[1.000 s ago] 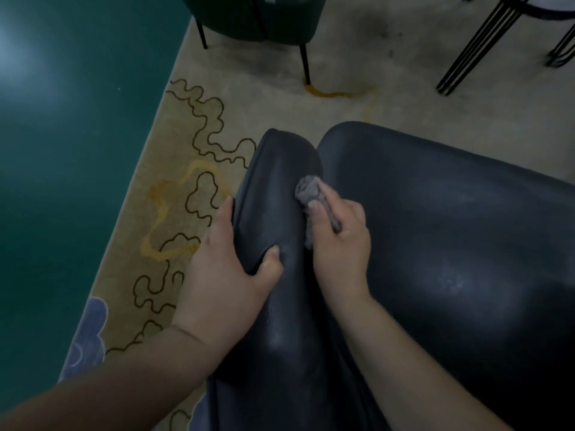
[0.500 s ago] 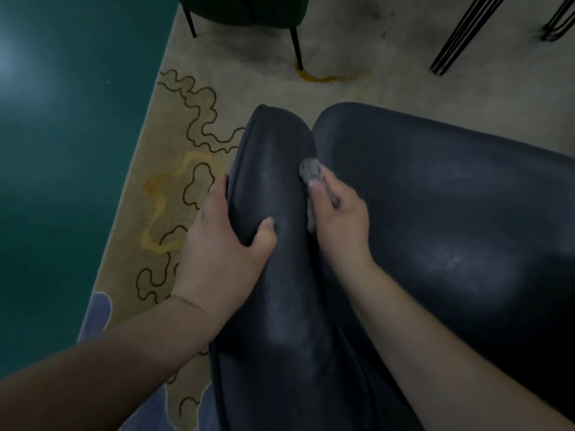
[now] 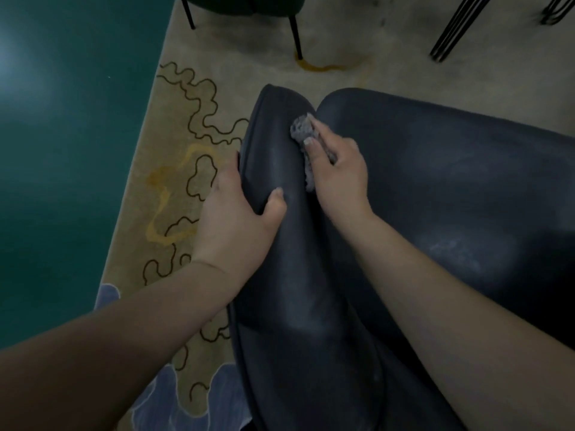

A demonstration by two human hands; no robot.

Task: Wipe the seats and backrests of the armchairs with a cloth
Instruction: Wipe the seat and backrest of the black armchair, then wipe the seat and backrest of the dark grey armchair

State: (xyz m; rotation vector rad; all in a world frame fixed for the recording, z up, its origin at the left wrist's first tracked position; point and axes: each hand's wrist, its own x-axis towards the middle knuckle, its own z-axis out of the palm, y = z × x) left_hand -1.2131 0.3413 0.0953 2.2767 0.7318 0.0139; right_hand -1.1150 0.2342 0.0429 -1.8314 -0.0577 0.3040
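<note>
Right hand (image 3: pixel 337 178) is down in the crease of the dark armchair (image 3: pixel 435 188), fingers curled round a small grey cloth (image 3: pixel 301 130), which pokes out past the fingertips and sits right where the side panel (image 3: pixel 280 157) meets the seat cushion (image 3: pixel 451 169), near the front end of that gap. Left hand (image 3: pixel 236 225) is clamped over the panel's outer edge, thumb pressing on the top face and fingers wrapped out of sight round the far side, so it looks to be bracing or pulling the panel aside to open the seam. That, I'd say, is the step: cleaning out the groove between panel and seat. To do it well, the left hand wants a firm hold so the gap is wide, while the right runs the cloth along the full length of the crease in one steady stroke instead of dabbing. The cloth is bunched small, so refolding to a fresh face would help once it loads up. There are pale dusty smears on the seat further right, which suggests the broad surface needs a pass too. Beneath it all lies a beige rug (image 3: pixel 193 126) with squiggly lines, a second chair (image 3: pixel 242 3) at the top, thin black legs (image 3: pixel 451 29) top right.
</note>
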